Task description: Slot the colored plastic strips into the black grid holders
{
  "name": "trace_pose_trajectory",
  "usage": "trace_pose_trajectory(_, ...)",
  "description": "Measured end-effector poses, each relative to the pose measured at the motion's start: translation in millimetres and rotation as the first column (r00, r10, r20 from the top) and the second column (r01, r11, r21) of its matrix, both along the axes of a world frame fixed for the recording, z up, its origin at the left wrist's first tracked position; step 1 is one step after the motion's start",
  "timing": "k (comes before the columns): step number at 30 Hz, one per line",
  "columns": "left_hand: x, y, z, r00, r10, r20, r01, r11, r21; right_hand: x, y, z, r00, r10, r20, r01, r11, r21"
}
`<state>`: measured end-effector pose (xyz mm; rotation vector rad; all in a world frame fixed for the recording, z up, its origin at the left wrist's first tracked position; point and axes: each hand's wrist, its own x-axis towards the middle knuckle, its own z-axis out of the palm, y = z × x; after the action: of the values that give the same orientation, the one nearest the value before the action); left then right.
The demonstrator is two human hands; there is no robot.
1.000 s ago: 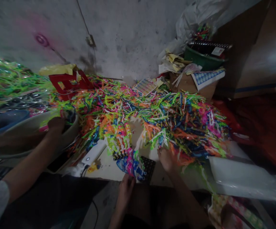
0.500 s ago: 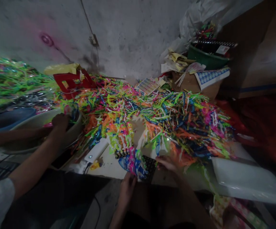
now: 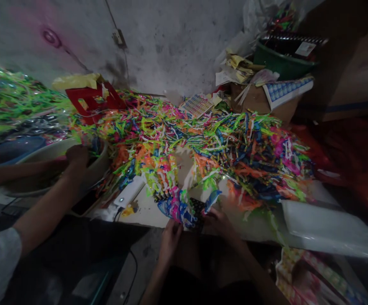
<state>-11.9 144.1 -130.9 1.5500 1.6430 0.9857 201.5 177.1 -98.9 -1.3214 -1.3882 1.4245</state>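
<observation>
Two bare hands were at the near edge of a white table (image 3: 147, 214). The fingers of the right hand (image 3: 218, 219) were pinched nearly closed on a small blue piece (image 3: 213, 198), which stuck up just beyond their tips. A black tray (image 3: 197, 206) with holes lay just left of those fingers, with a row of blue and pink pieces (image 3: 175, 205) on it. The left hand (image 3: 171, 232) had its fingers curled together at the near end of that row; I could not tell whether they gripped anything. Beyond both sets of fingers spread a heap of bright plastic pieces (image 3: 158, 127). A white box (image 3: 128, 192) lay left of the left fingers, beyond them, and a clear plastic pack (image 3: 327, 228) well to the right of the right fingers. Farther left of the left fingers, a co-worker's hand (image 3: 77, 157) was at a pale tub (image 3: 98, 171).
</observation>
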Motion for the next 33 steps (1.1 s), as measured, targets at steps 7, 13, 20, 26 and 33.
trace_pose_trajectory(7, -2.1, 1.1, -6.0, 1.0, 0.004, -0.02, -0.003, 1.0, 0.017, -0.2, 2.1, -16.8, 0.987, 0.021, 0.159, -0.044, 0.989, 0.144)
trace_pose_trajectory(13, -3.0, 0.2, -9.0, 0.999, 0.006, -0.037, -0.006, 1.0, 0.001, -2.8, 1.7, -9.4, 0.949, 0.076, 0.307, -0.132, 0.977, 0.166)
trace_pose_trajectory(20, -1.1, 0.0, -2.9, 0.999, 0.044, -0.015, -0.044, 0.998, -0.038, -14.1, 13.3, -0.9, 0.875, 0.169, 0.454, -0.336, 0.887, 0.316)
trace_pose_trajectory(26, -2.8, 2.3, -6.3, 1.0, 0.024, 0.004, -0.024, 1.0, 0.0, -20.4, 20.6, 21.0, 0.824, 0.219, 0.523, -0.394, 0.884, 0.25)
trace_pose_trajectory(33, -4.0, 4.2, -11.4, 0.999, 0.022, -0.032, -0.021, 1.0, 0.014, 6.6, 10.7, 14.0, 0.833, 0.01, 0.553, -0.167, 0.958, 0.234)
